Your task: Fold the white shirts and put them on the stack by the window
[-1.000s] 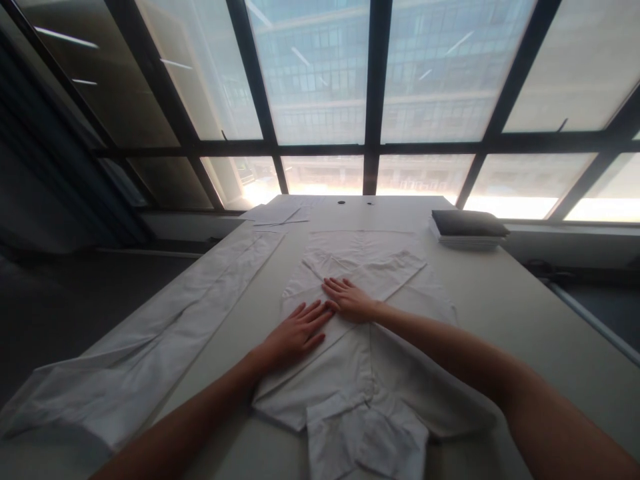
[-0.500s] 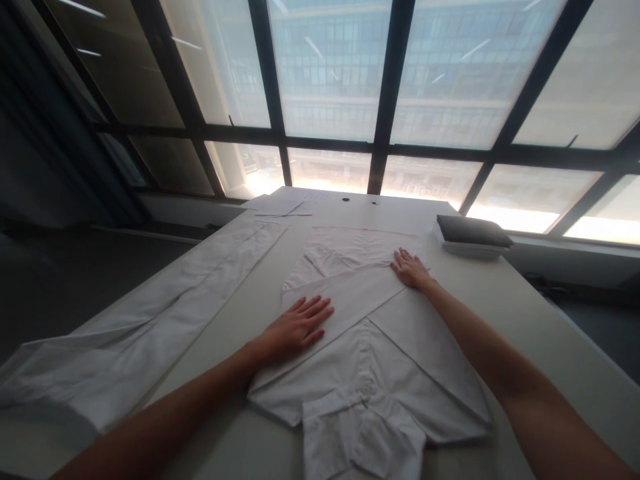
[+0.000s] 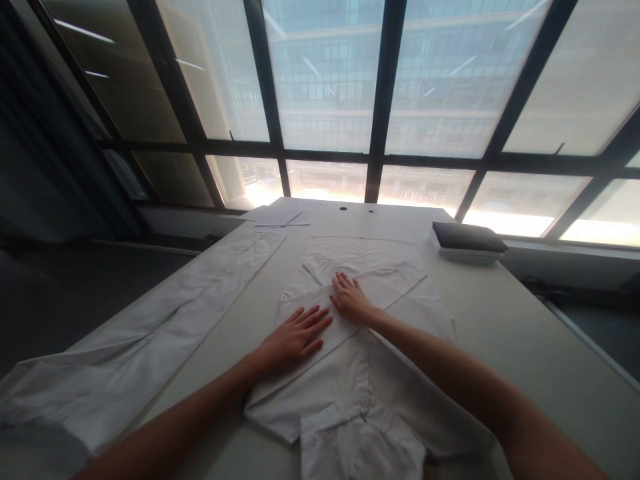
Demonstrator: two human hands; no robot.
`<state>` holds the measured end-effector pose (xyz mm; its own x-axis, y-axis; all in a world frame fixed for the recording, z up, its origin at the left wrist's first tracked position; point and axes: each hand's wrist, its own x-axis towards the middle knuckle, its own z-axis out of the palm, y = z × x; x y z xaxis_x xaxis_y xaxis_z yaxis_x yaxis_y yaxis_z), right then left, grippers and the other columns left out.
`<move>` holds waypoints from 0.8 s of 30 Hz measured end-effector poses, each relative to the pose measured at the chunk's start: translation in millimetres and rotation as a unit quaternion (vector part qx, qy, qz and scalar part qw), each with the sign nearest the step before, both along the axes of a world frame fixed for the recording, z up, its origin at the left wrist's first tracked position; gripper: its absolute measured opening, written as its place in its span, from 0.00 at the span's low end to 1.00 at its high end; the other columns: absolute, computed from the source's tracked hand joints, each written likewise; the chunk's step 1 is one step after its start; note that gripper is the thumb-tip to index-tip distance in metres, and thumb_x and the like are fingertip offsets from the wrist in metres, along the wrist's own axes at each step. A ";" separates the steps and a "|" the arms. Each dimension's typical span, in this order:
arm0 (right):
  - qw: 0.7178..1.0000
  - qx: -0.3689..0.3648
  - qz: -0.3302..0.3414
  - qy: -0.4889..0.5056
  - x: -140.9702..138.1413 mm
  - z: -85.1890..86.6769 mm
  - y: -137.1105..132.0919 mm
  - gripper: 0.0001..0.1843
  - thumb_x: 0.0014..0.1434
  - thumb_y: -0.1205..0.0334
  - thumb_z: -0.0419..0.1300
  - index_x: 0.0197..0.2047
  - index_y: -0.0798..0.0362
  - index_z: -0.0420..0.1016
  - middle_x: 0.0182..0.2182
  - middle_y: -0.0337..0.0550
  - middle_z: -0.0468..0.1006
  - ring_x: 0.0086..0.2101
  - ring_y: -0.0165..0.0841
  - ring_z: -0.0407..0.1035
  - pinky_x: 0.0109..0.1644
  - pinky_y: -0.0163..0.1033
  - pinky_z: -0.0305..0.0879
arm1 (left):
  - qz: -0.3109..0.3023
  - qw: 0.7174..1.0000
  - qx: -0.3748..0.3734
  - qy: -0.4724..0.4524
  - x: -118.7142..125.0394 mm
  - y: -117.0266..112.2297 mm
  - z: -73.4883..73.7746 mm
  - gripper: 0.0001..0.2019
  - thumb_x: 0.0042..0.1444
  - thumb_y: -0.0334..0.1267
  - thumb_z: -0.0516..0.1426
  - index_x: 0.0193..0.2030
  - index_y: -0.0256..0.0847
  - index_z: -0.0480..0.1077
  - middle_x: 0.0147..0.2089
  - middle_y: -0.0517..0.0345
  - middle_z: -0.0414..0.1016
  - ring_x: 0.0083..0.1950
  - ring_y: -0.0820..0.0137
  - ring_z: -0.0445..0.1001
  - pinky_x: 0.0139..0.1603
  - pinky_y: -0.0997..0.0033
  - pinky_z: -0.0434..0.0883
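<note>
A white long-sleeved garment that looks like a shirt (image 3: 345, 373) lies in front of me on the table, its sleeves folded slantwise across the body. My left hand (image 3: 295, 337) rests flat on the left part of the folded sleeve, fingers spread. Just beyond it, my right hand (image 3: 351, 300) lies palm down on the same sleeve near the middle, fingers stretched and holding nothing. My right forearm passes over the right side of the shirt and hides part of it. The near end of the garment hangs toward me.
More white cloth (image 3: 185, 313) stretches along the left side of the white table (image 3: 500, 333). Papers (image 3: 280, 217) sit at the far left corner. A stack with a dark top (image 3: 467, 240) stands at the far right. Large windows (image 3: 325, 87) rise behind the table.
My right hand has slid left along the sleeve, from the right edge of the shirt to the middle, close to my left hand. The left hand has stayed nearly in place.
</note>
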<state>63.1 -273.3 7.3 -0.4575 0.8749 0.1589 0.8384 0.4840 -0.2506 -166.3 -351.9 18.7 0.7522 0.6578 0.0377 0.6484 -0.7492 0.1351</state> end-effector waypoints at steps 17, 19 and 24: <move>0.969 -0.012 -0.235 -0.073 127.0 -17.7 56.8 0.37 0.72 0.47 0.38 0.76 0.59 0.46 0.74 0.58 0.43 0.72 0.45 0.36 0.72 0.57 0.38 | 0.012 1.000 -0.015 0.007 -0.1 -2.8 -1.0 0.30 0.72 0.55 0.41 0.77 0.49 0.45 0.78 0.56 0.44 0.78 0.63 0.41 0.75 0.56 0.41; 0.964 0.003 -0.259 -0.064 129.6 -20.5 57.2 0.38 0.71 0.46 0.39 0.76 0.59 0.44 0.74 0.59 0.40 0.72 0.46 0.35 0.72 0.57 0.38 | 0.057 0.998 -0.014 0.020 -3.8 1.0 -1.6 0.32 0.72 0.56 0.40 0.77 0.44 0.45 0.78 0.53 0.43 0.78 0.63 0.41 0.75 0.55 0.41; 0.959 0.026 -0.280 -0.039 126.9 -21.9 55.0 0.38 0.70 0.46 0.41 0.76 0.59 0.43 0.74 0.61 0.38 0.72 0.48 0.33 0.71 0.59 0.37 | 0.226 0.973 0.000 0.053 -23.4 15.4 0.2 0.33 0.72 0.54 0.41 0.76 0.36 0.48 0.77 0.44 0.45 0.77 0.56 0.44 0.74 0.43 0.43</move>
<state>190.0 -218.3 -14.6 0.0693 0.9787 0.1934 0.9858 -0.0375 -0.1638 -189.7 -336.5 18.9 0.3865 0.9220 -0.0239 0.9215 -0.3850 0.0505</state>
